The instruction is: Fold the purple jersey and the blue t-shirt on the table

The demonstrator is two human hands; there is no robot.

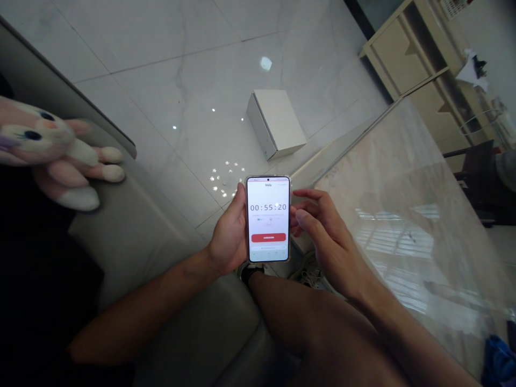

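Note:
A smartphone (268,226) in a clear case is held upright in the middle of the head view. Its lit screen shows a timer reading 00:55:20 above a red button. My left hand (230,234) grips the phone from its left side, thumb along the edge; the other fingers are hidden behind it. At the phone's right edge is my right hand (322,228), with its fingers apart and slightly bent. Nothing shows in that hand, and I cannot tell whether its fingertips touch the case.
A white box (278,123) lies on the glossy tiled floor (161,97). To the right stands a marble-topped table (374,215). A pink plush toy (60,150) rests on the grey sofa (141,215) at left. Cables (312,277) lie below the table edge. Cream drawers (415,59) stand far right.

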